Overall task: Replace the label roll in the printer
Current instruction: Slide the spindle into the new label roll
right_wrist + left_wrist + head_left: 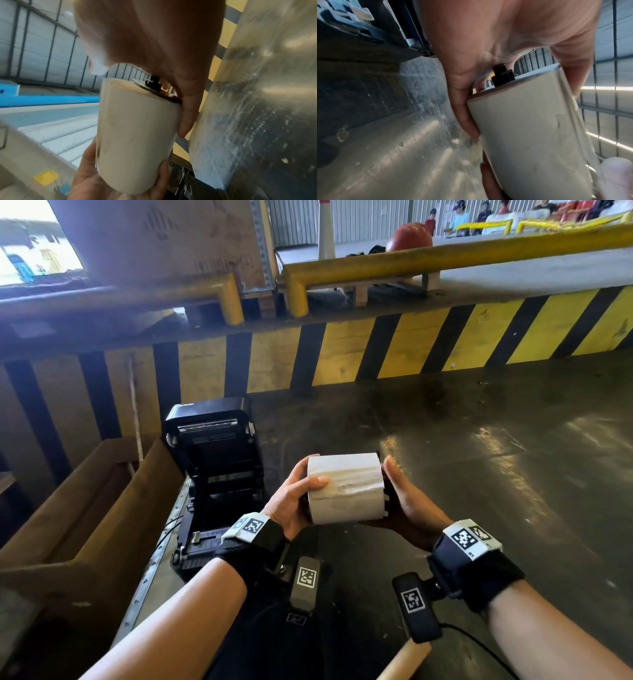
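Note:
A white label roll [346, 487] lies sideways between both hands, above the dark table and to the right of the printer. My left hand [297, 494] grips its left end, thumb laid over the top. My right hand [406, 505] cups its right end, fingers curled under and thumb up beside it. A black spindle stub [502, 75] sticks out of the roll's [537, 135] end toward the left palm; another black stub [154, 83] shows at the roll's [137, 135] right end. The black printer [215, 474] stands with its lid raised and its bay exposed.
A brown cardboard box [78, 508] stands left of the printer. A yellow-and-black striped barrier [411, 340] runs along the table's far edge. The dark table top [479, 457] stretches to the right. A wooden handle [404, 659] lies near the front edge.

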A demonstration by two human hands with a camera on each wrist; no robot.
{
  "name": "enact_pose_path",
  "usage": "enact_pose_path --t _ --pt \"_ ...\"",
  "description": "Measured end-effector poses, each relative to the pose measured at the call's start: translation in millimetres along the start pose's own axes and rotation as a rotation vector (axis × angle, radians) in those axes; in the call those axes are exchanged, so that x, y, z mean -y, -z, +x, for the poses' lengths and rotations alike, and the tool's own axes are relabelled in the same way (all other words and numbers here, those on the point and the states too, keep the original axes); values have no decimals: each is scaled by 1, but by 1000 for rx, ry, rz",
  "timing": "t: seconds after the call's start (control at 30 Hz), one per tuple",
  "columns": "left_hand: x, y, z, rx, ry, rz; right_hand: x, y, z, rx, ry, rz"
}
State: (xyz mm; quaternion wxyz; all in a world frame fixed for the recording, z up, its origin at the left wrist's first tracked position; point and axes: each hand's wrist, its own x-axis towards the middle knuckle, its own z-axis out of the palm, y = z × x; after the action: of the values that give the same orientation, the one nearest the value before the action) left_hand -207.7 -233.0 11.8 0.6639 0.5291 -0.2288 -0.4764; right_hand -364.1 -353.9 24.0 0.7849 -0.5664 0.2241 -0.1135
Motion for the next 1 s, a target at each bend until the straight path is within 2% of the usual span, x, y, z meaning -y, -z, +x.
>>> enact_pose_path --t 0.27,0.4,0.5,0.53,0.6,0.67,0.7,0.83,1.0 --pt "25 3 1 -25 89 -18 -23 4 6 -151 23 15" --pt "35 8 5 -23 130 75 -36 14 12 -169 -47 58" --pt "48 18 9 -184 238 159 -42 24 15 -195 -101 118" --pt "55 24 11 -252 267 232 -44 29 16 -202 -111 131" --pt "69 37 11 -331 272 591 -47 37 18 -219 -132 144" --pt "85 49 11 -304 285 979 -50 44 21 -230 -153 149" --pt "91 52 11 -285 303 1087 -52 47 23 -235 -164 148" --pt "105 56 17 -303 370 1189 -57 53 31 -229 -200 109" --pt "116 59 16 -202 482 1282 -62 50 42 -205 -222 122"
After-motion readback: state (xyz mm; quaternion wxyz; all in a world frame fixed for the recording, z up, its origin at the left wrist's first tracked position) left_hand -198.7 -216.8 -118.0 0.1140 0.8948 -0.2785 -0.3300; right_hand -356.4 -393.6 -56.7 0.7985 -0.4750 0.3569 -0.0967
